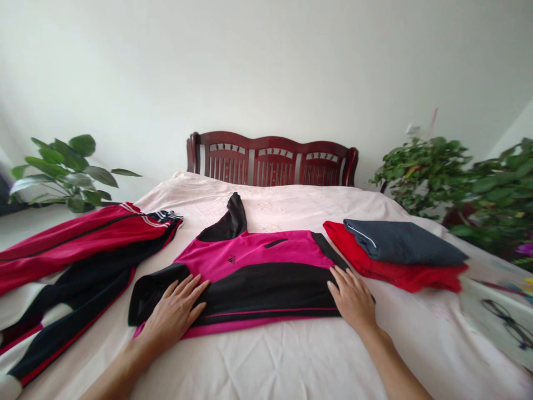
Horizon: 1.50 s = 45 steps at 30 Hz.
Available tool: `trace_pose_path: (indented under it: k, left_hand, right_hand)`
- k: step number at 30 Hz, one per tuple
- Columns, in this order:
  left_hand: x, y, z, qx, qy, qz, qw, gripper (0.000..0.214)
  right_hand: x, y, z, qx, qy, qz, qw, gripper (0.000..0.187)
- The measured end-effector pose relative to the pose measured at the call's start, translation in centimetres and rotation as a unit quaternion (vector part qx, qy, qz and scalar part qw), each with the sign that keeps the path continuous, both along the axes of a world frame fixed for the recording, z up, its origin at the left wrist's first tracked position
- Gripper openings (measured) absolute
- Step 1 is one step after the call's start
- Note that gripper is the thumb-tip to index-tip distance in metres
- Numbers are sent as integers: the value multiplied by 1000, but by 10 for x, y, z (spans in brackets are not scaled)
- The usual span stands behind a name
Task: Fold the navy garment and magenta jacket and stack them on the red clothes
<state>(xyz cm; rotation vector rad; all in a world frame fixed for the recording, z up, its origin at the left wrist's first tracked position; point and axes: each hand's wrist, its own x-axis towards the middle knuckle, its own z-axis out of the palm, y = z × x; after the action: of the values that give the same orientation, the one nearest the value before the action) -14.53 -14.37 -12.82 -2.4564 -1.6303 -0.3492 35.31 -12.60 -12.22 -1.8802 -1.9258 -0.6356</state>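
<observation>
Holds pink-and-black track top (pixel 266 283) flat on bed sheet (pixel 266 364).
Rests left hand (pixel 177 304) on its left side and right hand (pixel 353 295) on its right end, palms down, fingers loosely spread, clasping nothing visible (undersides hidden), apparently to steady the fabric.

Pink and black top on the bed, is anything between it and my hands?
Nothing visible is in the way: the left hand and right hand both rest on the pink and black top. The folded clothes lie to its right, the loose clothes to its left.
</observation>
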Motion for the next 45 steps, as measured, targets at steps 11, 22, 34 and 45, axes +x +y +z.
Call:
trace_pose_path:
  k: [11,22,34,45]
  left_hand:
    - [-1,1,0,3,-19,0,1000,49]
    - [-3,2,-3,16,-29,-6,999,49]
    - [-4,3,-5,17,-29,-5,999,49]
    - [-3,2,-4,11,-25,0,1000,48]
  right_hand:
    - [5,2,-3,13,23,11,1000,47]
    - [7,2,-3,13,41,19,999,44]
    - [8,3,-4,8,41,15,999,47]
    - [7,2,-4,13,35,15,999,48]
